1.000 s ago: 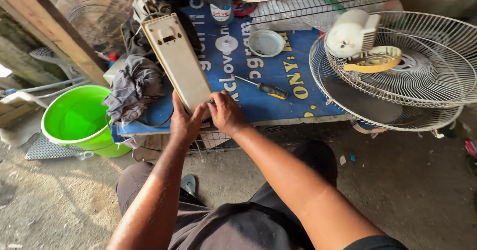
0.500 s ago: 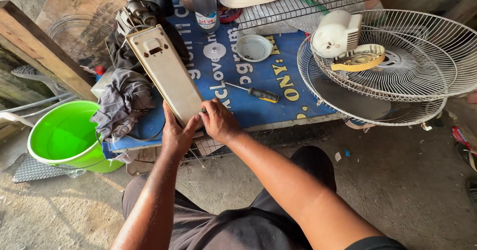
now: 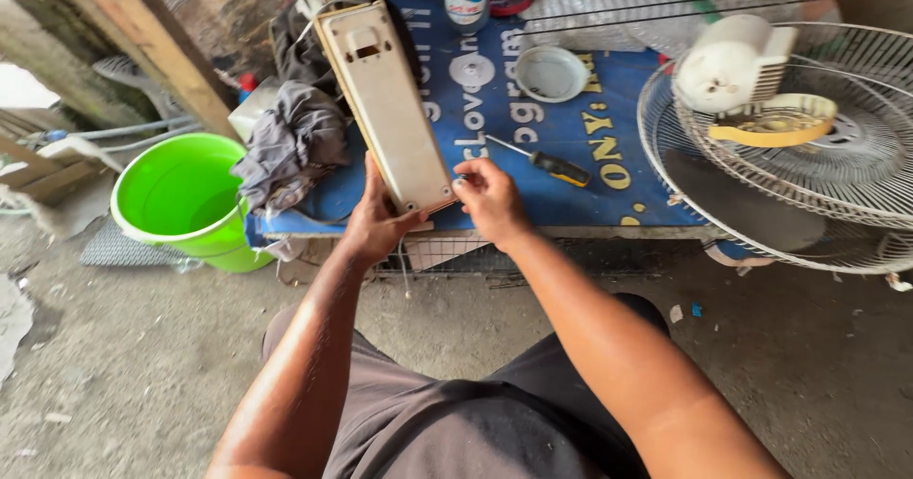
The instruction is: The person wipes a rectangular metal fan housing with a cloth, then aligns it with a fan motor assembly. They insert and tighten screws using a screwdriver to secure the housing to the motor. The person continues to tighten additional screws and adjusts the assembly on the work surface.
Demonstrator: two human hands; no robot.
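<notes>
At the far left a green bucket stands below the bench edge, with a grey rag heaped just beside the long cream housing panel. The panel's near end is gripped by the left hand from beneath, while its corner is pinched by the right hand. Since that end overhangs the blue board, it could be dropped if the grip slackened, and the screwdriver nearby could be knocked off.
</notes>
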